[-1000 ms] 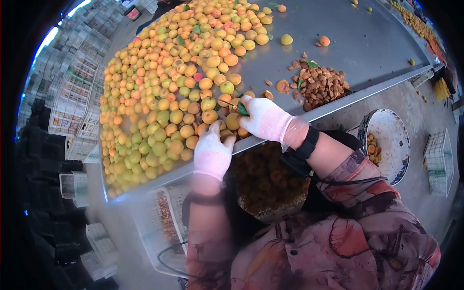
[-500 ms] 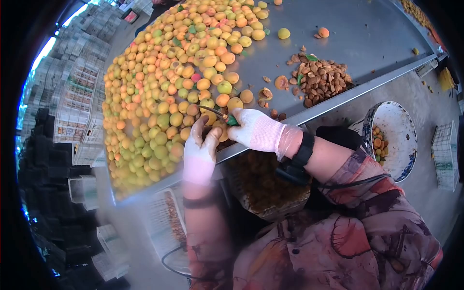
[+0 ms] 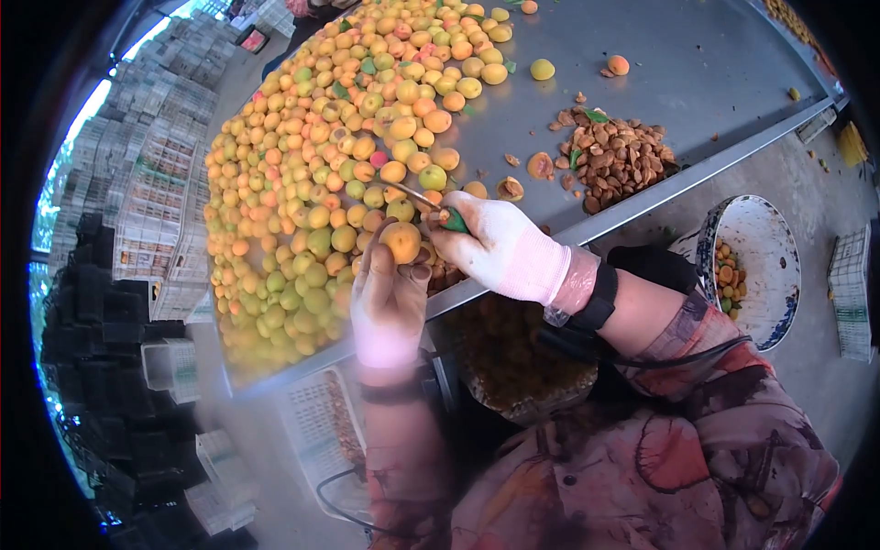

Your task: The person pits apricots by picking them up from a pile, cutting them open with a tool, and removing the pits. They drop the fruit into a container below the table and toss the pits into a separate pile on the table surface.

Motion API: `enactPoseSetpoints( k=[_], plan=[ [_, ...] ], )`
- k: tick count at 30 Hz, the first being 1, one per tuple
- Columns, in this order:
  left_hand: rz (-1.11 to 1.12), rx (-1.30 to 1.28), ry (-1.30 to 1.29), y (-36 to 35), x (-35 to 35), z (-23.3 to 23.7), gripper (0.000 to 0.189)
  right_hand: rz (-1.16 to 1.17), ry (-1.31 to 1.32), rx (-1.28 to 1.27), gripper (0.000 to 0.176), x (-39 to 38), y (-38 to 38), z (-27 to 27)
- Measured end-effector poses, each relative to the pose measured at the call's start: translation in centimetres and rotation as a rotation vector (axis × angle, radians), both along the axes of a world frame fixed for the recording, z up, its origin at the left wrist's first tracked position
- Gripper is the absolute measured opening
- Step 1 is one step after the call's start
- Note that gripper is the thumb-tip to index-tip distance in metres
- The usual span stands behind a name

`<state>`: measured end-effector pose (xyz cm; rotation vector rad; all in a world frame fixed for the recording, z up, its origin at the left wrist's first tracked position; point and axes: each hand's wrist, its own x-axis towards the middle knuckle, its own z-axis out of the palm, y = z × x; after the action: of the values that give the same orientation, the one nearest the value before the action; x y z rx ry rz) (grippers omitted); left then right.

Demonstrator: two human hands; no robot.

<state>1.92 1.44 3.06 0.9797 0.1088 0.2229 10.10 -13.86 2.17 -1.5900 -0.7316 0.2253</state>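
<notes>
An orange-yellow apricot [image 3: 401, 242] sits in the fingertips of my gloved left hand [image 3: 389, 298], over the near edge of the metal table [image 3: 642, 46]. My right hand [image 3: 500, 240], in a white and pink glove, is closed around the green handle of a small knife [image 3: 452, 219]. Its thin blade points up and left, just above the held apricot and apart from it. A large heap of apricots [image 3: 312, 183], yellow, orange and greenish, spreads beyond both hands. Right of the knife, a split apricot half [image 3: 510, 189] lies on the metal.
A pile of brown apricot pits [image 3: 619, 156] lies near the table's raised rim. Below to the right stands a white tub [image 3: 770, 247] with fruit pieces in it. A crate [image 3: 316, 422] is under the left corner; stacked crates [image 3: 156, 211] fill the left side.
My left hand has turned, and the apricot now shows clearly in its fingertips. My right hand with the knife has shifted slightly right, apart from the left. The view has moved a little.
</notes>
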Motion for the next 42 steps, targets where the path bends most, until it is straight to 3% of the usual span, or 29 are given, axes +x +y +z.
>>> enactPoseSetpoints(
  k=[5,20,24,27,29,33,35,36,38,39,42],
  plan=[
    [-0.008,0.041,0.010,-0.4,0.1,-0.3,0.049,0.018,-0.073,-0.196,0.031,-0.8,-0.9,1.6],
    [0.101,0.198,-0.073,-3.4,0.4,-0.1,0.059,-0.015,-0.053,-0.298,0.031,-1.3,-1.1,1.1],
    [0.131,0.373,-0.062,-4.3,0.2,0.3,0.058,-0.013,-0.038,-0.374,0.031,-1.3,-1.5,1.0],
    [0.166,0.476,-0.041,-4.2,0.2,0.0,0.057,0.000,-0.021,-0.365,0.032,-1.0,-1.5,0.7],
    [0.176,0.549,-0.020,-3.7,0.3,0.1,0.056,0.056,0.147,-0.147,0.031,-0.7,-1.4,0.2],
    [0.065,0.394,-0.014,-2.9,0.7,0.1,0.055,0.088,0.170,0.077,0.026,-0.1,-0.9,-1.7],
    [0.014,0.306,-0.026,-2.2,0.8,-0.3,0.054,0.444,0.893,-0.009,0.019,0.6,-2.8,1.3],
    [0.016,0.308,-0.026,-2.2,0.6,-0.4,0.054,0.447,0.893,-0.009,0.019,0.9,-3.2,1.2],
    [-0.046,-0.005,-0.050,-2.2,0.5,-0.3,0.054,0.723,1.389,0.210,0.016,1.4,-3.6,1.1],
    [-0.043,-0.003,-0.053,-2.0,0.6,-0.4,0.054,0.727,1.386,0.208,0.016,1.4,-3.4,1.1],
    [-0.044,-0.113,-0.117,-1.2,1.1,-1.1,0.050,0.429,0.499,0.072,0.018,0.3,-2.6,0.6]
  ],
)
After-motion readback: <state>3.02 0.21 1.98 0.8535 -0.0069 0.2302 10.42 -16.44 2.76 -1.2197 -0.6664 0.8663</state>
